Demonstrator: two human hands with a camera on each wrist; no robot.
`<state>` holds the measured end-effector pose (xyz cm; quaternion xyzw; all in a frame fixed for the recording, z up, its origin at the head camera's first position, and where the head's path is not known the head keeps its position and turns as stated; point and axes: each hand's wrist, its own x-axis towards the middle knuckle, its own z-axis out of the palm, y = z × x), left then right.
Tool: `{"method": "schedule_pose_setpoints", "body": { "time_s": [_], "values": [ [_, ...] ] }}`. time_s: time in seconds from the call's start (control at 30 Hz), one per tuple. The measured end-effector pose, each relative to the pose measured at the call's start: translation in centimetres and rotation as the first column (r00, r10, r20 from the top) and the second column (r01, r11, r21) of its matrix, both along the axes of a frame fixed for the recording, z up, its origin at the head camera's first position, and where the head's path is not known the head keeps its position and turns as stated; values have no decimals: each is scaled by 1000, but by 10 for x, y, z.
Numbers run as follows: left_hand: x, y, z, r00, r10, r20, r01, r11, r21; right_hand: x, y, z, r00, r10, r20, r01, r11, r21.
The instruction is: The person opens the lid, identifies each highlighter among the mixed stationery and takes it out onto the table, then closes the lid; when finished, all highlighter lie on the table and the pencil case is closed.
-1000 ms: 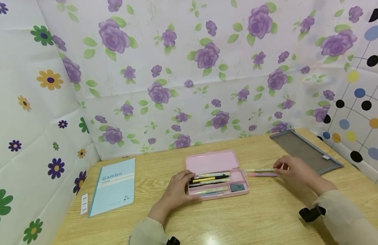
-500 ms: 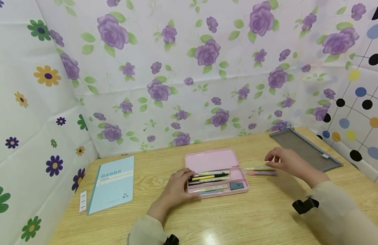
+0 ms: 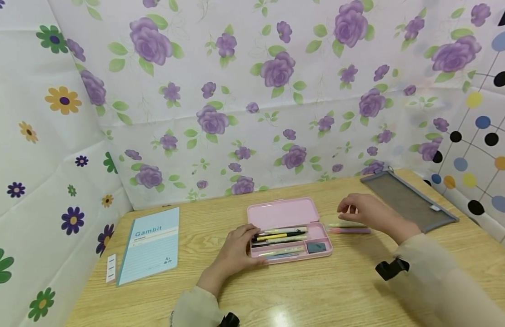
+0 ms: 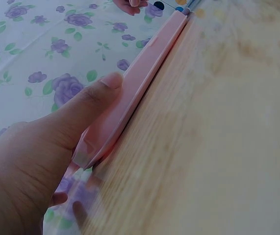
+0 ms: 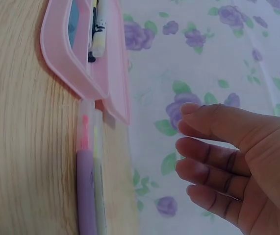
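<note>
A pink pencil case (image 3: 282,214) lies on the table with its lid folded back. My left hand (image 3: 235,250) grips the case's left end; in the left wrist view the thumb (image 4: 93,100) presses along its side wall (image 4: 140,81). Inside are several pens, among them a yellow-and-black one (image 3: 278,236), and a dark eraser (image 3: 316,247) in its own compartment. To the right of the case lie two highlighters, one purple (image 5: 85,191) with a pink tip and one pale yellow (image 5: 99,169). Above them hovers my right hand (image 3: 371,212), fingers loosely bent, holding nothing.
A grey mesh zip pouch (image 3: 407,200) lies at the back right. On the left are a light blue notebook (image 3: 154,245) and a small white strip (image 3: 111,268). Flowered cloth (image 3: 219,159) hangs right behind the table's back edge.
My right hand has come away from the highlighters' far ends, rising a little and moving left toward the pencil case. The left hand keeps its grip on the case.
</note>
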<state>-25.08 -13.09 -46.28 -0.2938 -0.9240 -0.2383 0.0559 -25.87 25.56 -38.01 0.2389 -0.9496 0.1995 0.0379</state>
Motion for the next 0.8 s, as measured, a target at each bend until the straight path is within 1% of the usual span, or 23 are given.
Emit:
{"method": "schedule_pose_setpoints", "body": {
  "time_s": [0.27, 0.4, 0.67, 0.8],
  "values": [
    [1, 0, 0, 1000, 3, 13, -3, 1000, -7, -4, -20, -1, 999, 52, -4, -52, 998, -29],
    [0, 0, -1, 1000, 1, 3, -1, 1000, -9, -8, -29, -5, 998, 67, -5, -67, 997, -23],
    [1, 0, 0, 1000, 4, 12, -4, 1000, 1, -10, -46, -15, 997, 78, 23, -78, 997, -19],
    [1, 1, 0, 1000, 6, 18, -7, 1000, 3, -12, -52, -21, 993, 114, 15, -114, 993, -13]
  ]
}}
